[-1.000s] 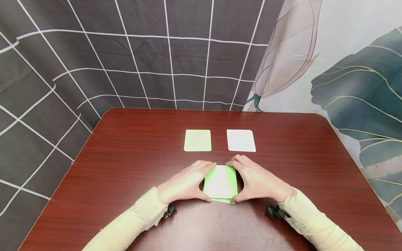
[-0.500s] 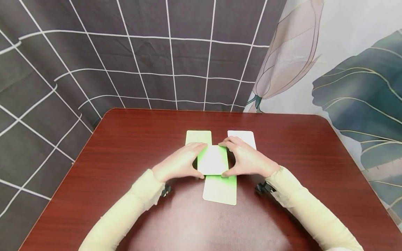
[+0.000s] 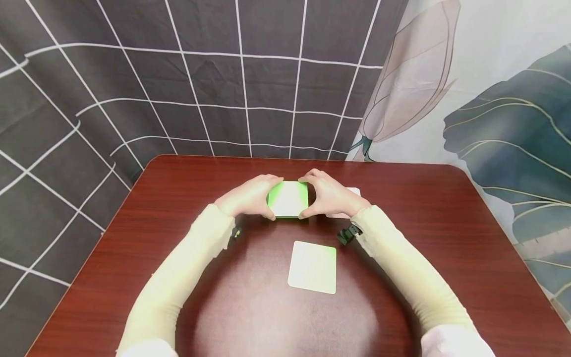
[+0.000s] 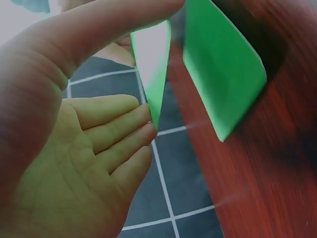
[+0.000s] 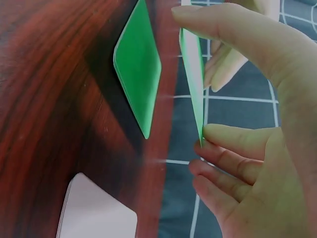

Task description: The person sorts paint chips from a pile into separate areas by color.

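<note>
Between both hands hangs a green square card (image 3: 288, 199) with rounded corners, its face bright with glare. My left hand (image 3: 251, 196) pinches its left edge, thumb at the near corner and fingertips at the far corner. The right hand (image 3: 332, 195) grips the opposite edge the same way. Both wrist views show a gap between this card and a second green card (image 4: 225, 69) lying on the table below it; in the head view the held card hides that one. A white square card (image 5: 99, 210) lies to the right, partly covered by the right hand in the head view.
Another pale green card (image 3: 313, 267) lies slightly turned on the reddish-brown table (image 3: 250, 307), nearer the body. Behind the table's far edge hangs a dark gridded curtain (image 3: 267, 89), with a leaf-patterned cloth (image 3: 504, 114) at the right.
Both hands have carried the green card away from the body and slightly left, off the near card and over the back-left card. The near card now lies fully exposed.
</note>
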Demonstrator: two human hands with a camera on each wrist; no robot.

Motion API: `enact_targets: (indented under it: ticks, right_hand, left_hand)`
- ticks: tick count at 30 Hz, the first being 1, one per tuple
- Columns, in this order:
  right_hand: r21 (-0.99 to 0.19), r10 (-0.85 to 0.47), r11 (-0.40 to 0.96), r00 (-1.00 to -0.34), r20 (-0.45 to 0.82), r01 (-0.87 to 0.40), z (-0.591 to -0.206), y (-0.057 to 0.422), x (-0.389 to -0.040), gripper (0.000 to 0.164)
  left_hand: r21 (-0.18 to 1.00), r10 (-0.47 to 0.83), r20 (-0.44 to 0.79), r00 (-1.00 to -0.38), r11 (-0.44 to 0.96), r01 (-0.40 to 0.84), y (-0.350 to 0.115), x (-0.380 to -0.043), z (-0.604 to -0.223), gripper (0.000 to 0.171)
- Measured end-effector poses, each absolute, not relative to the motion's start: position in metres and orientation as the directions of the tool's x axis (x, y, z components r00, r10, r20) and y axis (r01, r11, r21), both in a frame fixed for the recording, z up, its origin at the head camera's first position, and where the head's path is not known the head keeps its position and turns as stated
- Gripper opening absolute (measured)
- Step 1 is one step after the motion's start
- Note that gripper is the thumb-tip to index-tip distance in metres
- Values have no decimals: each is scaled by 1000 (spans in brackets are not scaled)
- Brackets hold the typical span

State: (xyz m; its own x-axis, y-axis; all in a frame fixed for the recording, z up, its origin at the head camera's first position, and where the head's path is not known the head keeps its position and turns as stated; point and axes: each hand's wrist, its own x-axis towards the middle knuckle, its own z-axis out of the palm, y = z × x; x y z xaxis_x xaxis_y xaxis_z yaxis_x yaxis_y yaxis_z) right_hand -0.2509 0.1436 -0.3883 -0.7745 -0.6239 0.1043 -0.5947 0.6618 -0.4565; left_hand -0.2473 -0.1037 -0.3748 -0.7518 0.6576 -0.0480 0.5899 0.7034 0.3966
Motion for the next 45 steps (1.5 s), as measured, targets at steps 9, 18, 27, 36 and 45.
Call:
enact_targets:
  ticks: [9,18,27,36,45]
  right_hand:
    - [-448,-626,689,-779,28,-570,-400,129,-269,91]
    - [-423,-629,711,-777,-23,-562,-410,124,-271,91]
    - [-411,-626,717,-779,-25,-563,-417,122,-273,89]
    - [-425,-627,708,-779,-11,-564,-417,123,-271,94]
    - [-446,-599,705,-800,41,-551,-398,138,-254,89]
  left_hand:
    - [432,625,-98,-775,728,533,-110,-260,-391,98]
    - [464,615,-125,-779,730,502,-113,-261,-399,95]
    - [482,612,-117,-782,723,494,-113,-263,-406,96]
    - [502,594,-95,-799,722,477,-116,-262,-410,98]
    - [516,607,30,-794,671,533,-113,-244,-399,101]
